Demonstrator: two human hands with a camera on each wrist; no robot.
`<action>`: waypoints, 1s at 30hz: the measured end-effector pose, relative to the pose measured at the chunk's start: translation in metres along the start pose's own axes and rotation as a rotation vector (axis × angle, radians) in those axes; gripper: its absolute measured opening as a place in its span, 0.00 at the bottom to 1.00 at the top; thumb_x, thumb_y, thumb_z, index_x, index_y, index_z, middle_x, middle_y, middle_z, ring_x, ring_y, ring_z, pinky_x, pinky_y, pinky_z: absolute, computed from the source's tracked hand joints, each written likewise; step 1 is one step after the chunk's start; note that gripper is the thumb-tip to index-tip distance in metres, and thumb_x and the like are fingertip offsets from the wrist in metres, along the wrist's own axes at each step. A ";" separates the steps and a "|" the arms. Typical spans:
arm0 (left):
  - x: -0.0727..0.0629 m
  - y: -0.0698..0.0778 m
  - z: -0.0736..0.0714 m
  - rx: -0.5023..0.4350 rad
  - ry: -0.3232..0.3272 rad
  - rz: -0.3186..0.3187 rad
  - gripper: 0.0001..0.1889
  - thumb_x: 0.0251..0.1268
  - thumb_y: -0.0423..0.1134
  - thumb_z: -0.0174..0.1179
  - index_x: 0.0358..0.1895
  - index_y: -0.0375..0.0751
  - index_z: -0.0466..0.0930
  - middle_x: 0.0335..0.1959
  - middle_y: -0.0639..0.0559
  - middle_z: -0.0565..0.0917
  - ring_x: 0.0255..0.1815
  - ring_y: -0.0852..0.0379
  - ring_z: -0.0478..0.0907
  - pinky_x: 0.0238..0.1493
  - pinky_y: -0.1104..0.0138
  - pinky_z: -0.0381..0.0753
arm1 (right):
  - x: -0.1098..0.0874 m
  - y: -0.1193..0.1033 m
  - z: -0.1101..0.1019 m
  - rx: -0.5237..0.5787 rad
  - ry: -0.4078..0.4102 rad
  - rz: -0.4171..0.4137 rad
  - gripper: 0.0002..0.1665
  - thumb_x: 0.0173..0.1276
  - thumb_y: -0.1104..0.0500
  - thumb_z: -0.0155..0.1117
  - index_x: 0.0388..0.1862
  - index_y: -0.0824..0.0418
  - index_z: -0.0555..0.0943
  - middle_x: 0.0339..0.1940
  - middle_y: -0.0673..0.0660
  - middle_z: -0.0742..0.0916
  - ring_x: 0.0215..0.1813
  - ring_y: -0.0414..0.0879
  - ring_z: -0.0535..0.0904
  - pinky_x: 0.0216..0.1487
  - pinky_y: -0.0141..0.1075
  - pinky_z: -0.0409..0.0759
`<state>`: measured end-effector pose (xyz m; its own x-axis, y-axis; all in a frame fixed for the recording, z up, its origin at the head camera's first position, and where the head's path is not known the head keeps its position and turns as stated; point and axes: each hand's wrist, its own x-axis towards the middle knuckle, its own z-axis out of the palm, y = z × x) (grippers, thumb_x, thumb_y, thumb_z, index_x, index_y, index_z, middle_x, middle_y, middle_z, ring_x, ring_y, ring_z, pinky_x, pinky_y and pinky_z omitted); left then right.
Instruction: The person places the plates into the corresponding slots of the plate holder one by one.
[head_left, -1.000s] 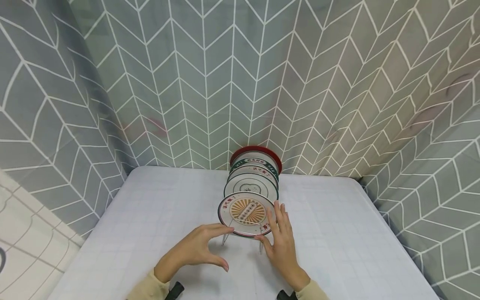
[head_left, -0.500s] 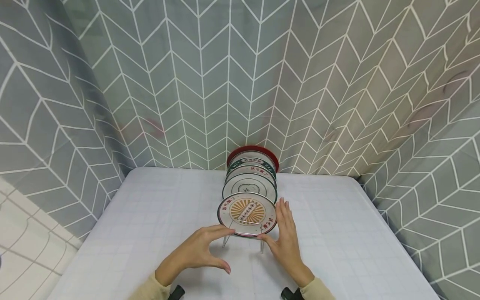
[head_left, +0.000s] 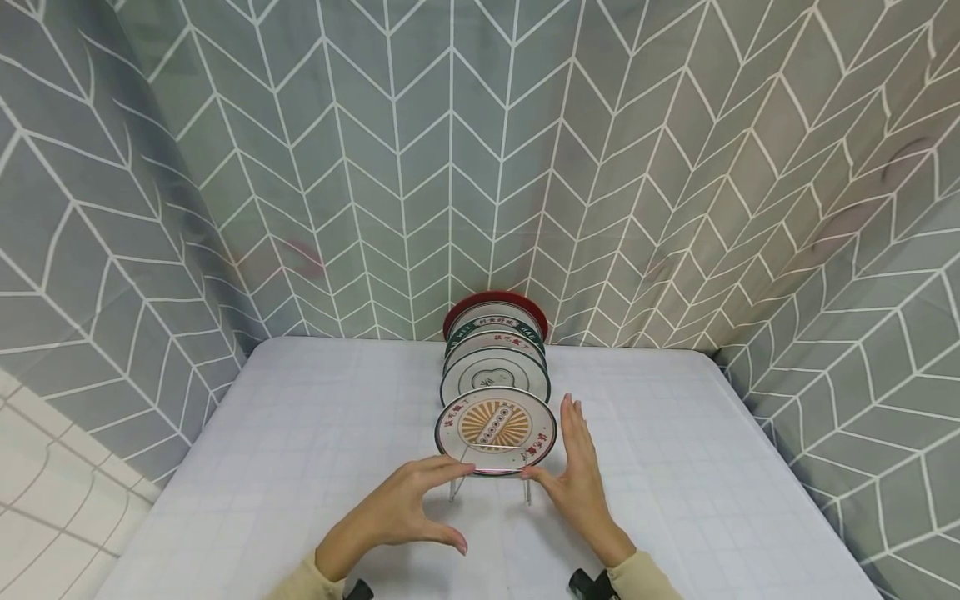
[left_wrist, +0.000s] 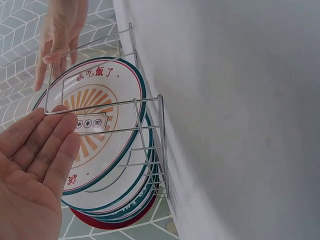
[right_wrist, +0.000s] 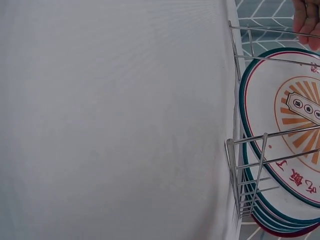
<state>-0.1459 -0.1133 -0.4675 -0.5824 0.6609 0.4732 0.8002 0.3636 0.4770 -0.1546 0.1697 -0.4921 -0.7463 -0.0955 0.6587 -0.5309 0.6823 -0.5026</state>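
Several round plates stand in a row in a wire dish rack. The front plate is white with an orange sunburst, red characters and a dark rim. My left hand is at the rack's front left corner, its straight fingertips touching the wire in the left wrist view, the thumb spread apart below. My right hand is at the front right corner, its thumb tip at the wire and its straight fingers raised beside the front plate. In the right wrist view my right hand is out of sight; left fingers show at the top edge.
A white cloth covers the table. Behind the front plate are a plainer white plate, green-banded plates and a red-rimmed plate at the back. Grey chevron curtains hang around the table's back and sides.
The row of plates has swung straighter, its far end shifting left. My right fingers have moved right, off the front plate's edge. My left hand has shifted slightly right. The head view moved a little.
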 end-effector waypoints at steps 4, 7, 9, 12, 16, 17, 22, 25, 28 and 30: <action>0.001 0.001 0.002 0.002 0.006 0.013 0.44 0.41 0.66 0.72 0.63 0.44 0.77 0.54 0.53 0.83 0.55 0.59 0.80 0.55 0.61 0.83 | 0.000 0.001 -0.002 0.010 -0.016 0.031 0.67 0.48 0.30 0.64 0.79 0.63 0.52 0.79 0.63 0.60 0.80 0.61 0.51 0.80 0.28 0.39; 0.001 0.003 0.003 -0.004 0.009 0.016 0.44 0.41 0.66 0.72 0.64 0.45 0.76 0.54 0.53 0.83 0.55 0.59 0.80 0.55 0.62 0.83 | -0.001 0.002 -0.003 0.007 -0.020 0.028 0.66 0.49 0.30 0.63 0.79 0.63 0.52 0.79 0.63 0.61 0.80 0.58 0.51 0.80 0.27 0.40; 0.001 0.004 0.003 -0.011 0.008 0.022 0.44 0.41 0.65 0.72 0.64 0.45 0.76 0.54 0.52 0.83 0.55 0.59 0.80 0.55 0.62 0.83 | -0.001 0.002 -0.004 0.001 -0.020 0.016 0.66 0.50 0.29 0.62 0.78 0.64 0.53 0.78 0.64 0.61 0.80 0.57 0.51 0.80 0.28 0.40; 0.001 0.006 0.004 -0.013 0.005 0.030 0.44 0.41 0.65 0.72 0.64 0.45 0.76 0.54 0.52 0.83 0.55 0.59 0.80 0.55 0.62 0.83 | -0.003 0.003 -0.006 0.000 -0.021 0.019 0.67 0.49 0.27 0.59 0.78 0.65 0.53 0.78 0.66 0.62 0.80 0.58 0.51 0.79 0.25 0.39; 0.001 0.007 0.005 0.002 0.002 0.034 0.44 0.42 0.65 0.72 0.64 0.46 0.76 0.54 0.53 0.83 0.54 0.59 0.81 0.55 0.63 0.83 | -0.005 0.004 -0.008 0.009 -0.032 0.050 0.69 0.47 0.24 0.57 0.79 0.64 0.53 0.78 0.66 0.62 0.80 0.60 0.52 0.76 0.20 0.37; 0.001 0.007 0.005 0.005 0.001 0.033 0.44 0.42 0.65 0.72 0.64 0.46 0.76 0.55 0.53 0.83 0.54 0.59 0.81 0.55 0.62 0.83 | -0.006 0.004 -0.008 0.012 -0.034 0.056 0.69 0.46 0.23 0.57 0.79 0.63 0.53 0.78 0.66 0.62 0.79 0.60 0.52 0.76 0.20 0.37; 0.000 0.007 0.004 0.008 -0.005 0.002 0.44 0.42 0.66 0.71 0.64 0.47 0.76 0.57 0.54 0.82 0.56 0.57 0.80 0.56 0.61 0.83 | -0.003 0.006 -0.005 0.014 -0.031 0.038 0.69 0.47 0.24 0.57 0.79 0.63 0.53 0.77 0.66 0.63 0.78 0.64 0.54 0.76 0.20 0.38; 0.000 0.007 0.003 0.007 -0.009 -0.014 0.44 0.42 0.67 0.71 0.65 0.48 0.75 0.57 0.55 0.81 0.57 0.58 0.80 0.57 0.61 0.82 | -0.002 0.007 -0.003 0.013 -0.031 0.028 0.68 0.48 0.24 0.57 0.78 0.64 0.53 0.77 0.67 0.63 0.78 0.64 0.55 0.76 0.20 0.38; 0.000 0.007 0.003 0.008 -0.013 -0.024 0.45 0.41 0.67 0.70 0.65 0.48 0.75 0.58 0.55 0.81 0.57 0.58 0.80 0.57 0.61 0.82 | -0.002 0.008 -0.003 0.017 -0.039 0.040 0.68 0.48 0.24 0.56 0.79 0.63 0.53 0.77 0.67 0.62 0.78 0.63 0.54 0.76 0.19 0.37; 0.000 0.007 0.003 0.009 -0.013 -0.029 0.45 0.41 0.67 0.70 0.65 0.49 0.75 0.58 0.55 0.81 0.58 0.57 0.79 0.58 0.61 0.82 | -0.001 0.008 -0.003 0.022 -0.050 0.048 0.68 0.48 0.24 0.56 0.79 0.62 0.52 0.77 0.67 0.62 0.78 0.64 0.54 0.76 0.19 0.37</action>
<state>-0.1400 -0.1090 -0.4666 -0.6034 0.6588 0.4493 0.7843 0.3885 0.4838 -0.1566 0.1776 -0.4952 -0.7897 -0.0994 0.6054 -0.5024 0.6711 -0.5452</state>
